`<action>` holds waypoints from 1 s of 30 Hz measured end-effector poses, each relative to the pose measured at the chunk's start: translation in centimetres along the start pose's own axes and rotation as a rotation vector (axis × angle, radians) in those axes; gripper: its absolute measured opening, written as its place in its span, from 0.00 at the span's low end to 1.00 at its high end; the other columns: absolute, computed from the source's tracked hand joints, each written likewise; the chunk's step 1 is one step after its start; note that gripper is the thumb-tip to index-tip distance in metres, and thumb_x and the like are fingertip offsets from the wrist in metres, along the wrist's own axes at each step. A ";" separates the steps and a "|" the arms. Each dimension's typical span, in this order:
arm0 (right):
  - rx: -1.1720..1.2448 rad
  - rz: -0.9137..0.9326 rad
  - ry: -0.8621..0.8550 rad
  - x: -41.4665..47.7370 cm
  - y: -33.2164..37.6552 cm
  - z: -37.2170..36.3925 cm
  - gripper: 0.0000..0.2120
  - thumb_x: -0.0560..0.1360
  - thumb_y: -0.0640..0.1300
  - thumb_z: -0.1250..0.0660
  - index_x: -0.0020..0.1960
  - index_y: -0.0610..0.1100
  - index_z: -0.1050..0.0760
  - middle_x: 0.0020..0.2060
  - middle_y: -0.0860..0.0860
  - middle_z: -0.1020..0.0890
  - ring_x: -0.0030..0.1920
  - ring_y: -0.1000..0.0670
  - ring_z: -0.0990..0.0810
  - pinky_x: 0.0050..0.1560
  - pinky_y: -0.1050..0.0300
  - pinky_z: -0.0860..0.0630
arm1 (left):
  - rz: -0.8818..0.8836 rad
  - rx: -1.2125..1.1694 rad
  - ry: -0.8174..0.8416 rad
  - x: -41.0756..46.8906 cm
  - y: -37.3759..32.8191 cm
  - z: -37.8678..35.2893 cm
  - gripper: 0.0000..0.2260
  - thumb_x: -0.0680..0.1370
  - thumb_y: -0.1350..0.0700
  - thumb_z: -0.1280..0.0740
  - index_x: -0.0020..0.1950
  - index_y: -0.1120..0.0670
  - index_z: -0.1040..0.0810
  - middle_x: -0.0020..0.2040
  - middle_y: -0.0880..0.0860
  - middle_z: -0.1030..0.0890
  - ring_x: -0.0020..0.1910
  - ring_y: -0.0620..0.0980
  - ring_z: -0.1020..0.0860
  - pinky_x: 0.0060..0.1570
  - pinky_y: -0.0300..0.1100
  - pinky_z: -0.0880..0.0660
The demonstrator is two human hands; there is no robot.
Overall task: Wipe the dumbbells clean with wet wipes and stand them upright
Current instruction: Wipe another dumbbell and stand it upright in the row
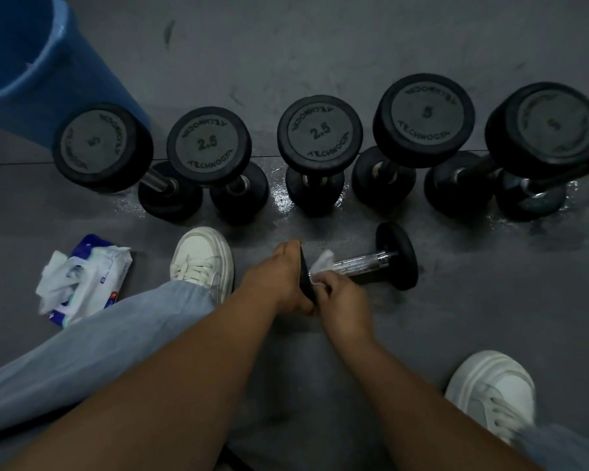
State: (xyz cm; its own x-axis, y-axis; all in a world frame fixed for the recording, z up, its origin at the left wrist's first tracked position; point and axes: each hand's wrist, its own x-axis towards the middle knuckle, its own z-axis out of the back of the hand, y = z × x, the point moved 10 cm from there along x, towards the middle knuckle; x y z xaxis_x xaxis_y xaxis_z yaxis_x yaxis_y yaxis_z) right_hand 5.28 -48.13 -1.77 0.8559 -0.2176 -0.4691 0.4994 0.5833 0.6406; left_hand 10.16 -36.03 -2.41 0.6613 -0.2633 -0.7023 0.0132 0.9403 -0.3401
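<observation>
Grey rubber floor (pixel 320 45) lies dark and scuffed, with a wet sheen around the weights. Fingers (pixel 324 286) of the right hand (pixel 342 302) are curled round a white wet wipe (pixel 322 262), pinching it against the chrome handle of the lying dumbbell (pixel 366 263) just where it meets the near head. The left hand (pixel 279 280) wraps over that near head's rim, most likely to keep the round weight from rolling under the rubbing.

The far head rests on the floor near the bases of the upright dumbbells (pixel 320 130), but apart from them. They stand in a close row with little room between them, so tipping this one up looks easier on the bare floor to its right. The left shoe (pixel 201 260) sits just beside the left hand and hems in that side. The wipes pack (pixel 92 277) lies open beyond it, within reach for a fresh sheet. A blue bin (pixel 24 62) stands behind the row's left end.
</observation>
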 end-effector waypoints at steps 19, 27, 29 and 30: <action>-0.249 0.099 0.174 0.9 1.5 -0.5 0.09 0.77 0.45 0.41 0.57 0.50 0.27 0.49 0.49 0.20 0.51 0.46 0.20 0.45 0.59 0.30 | -0.074 0.271 -0.157 -1.4 -1.4 1.1 0.48 0.59 0.40 0.21 0.72 0.53 0.40 0.68 0.51 0.33 0.66 0.54 0.30 0.57 0.49 0.26; -0.271 0.149 0.185 1.4 2.4 -0.4 0.11 0.80 0.48 0.45 0.56 0.48 0.26 0.49 0.48 0.25 0.48 0.44 0.22 0.42 0.57 0.32 | -0.055 0.425 -0.338 -3.4 -2.3 0.2 0.51 0.67 0.40 0.27 0.79 0.56 0.54 0.80 0.54 0.46 0.78 0.51 0.44 0.70 0.47 0.41; -0.298 0.174 0.184 0.7 2.4 -0.3 0.09 0.80 0.48 0.45 0.55 0.48 0.28 0.50 0.47 0.25 0.49 0.44 0.22 0.43 0.56 0.30 | -0.046 0.443 -0.328 -3.2 -2.2 0.4 0.51 0.66 0.40 0.26 0.78 0.55 0.52 0.78 0.53 0.43 0.76 0.51 0.39 0.67 0.48 0.38; -0.272 0.171 0.149 0.7 2.5 0.1 0.09 0.80 0.48 0.44 0.55 0.48 0.27 0.48 0.48 0.25 0.49 0.43 0.22 0.43 0.56 0.29 | -0.041 0.446 -0.320 -3.3 -2.2 0.3 0.51 0.66 0.40 0.26 0.77 0.55 0.52 0.78 0.52 0.43 0.75 0.50 0.37 0.66 0.48 0.37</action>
State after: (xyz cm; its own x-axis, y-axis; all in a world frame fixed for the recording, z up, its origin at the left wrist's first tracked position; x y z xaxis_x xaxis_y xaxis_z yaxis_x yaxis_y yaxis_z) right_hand 7.15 -46.91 -0.38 0.8848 0.0063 -0.4659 0.2797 0.7925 0.5419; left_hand 8.18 -37.18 0.86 0.8475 -0.2883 -0.4456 0.3145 0.9491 -0.0160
